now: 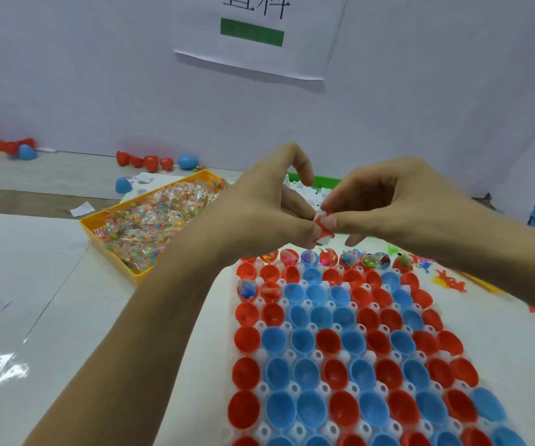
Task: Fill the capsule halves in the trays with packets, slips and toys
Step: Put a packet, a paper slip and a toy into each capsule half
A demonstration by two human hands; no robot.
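In the head view, a white sheet (259, 33) is seen fixed to the wall; large black characters at its top are cut off by the frame edge and cannot be read, and a green bar is printed beneath them. A small red-and-white slip (322, 227) is pinched between the two hands above the far end of the tray: it is gripped by the thumb and curled fingers of the left hand (269, 207) and by the fingertips of the right hand (391, 204). Any print on the slip is too small to be made out.

One white tray (292, 389) of red and blue capsule halves (304, 341) is laid on the desk (18, 284); its near rows are cut off at the bottom edge, so no full count is possible. Small toys are held in the farthest row of halves and in two halves at the left edge, while the rest appear unfilled. One yellow bin (137, 278) of clear packets (150, 220) with coloured beads stands to the left. A green bin (324, 180) is mostly hidden behind the hands. Loose toys (449, 281) lie to the right of the tray.
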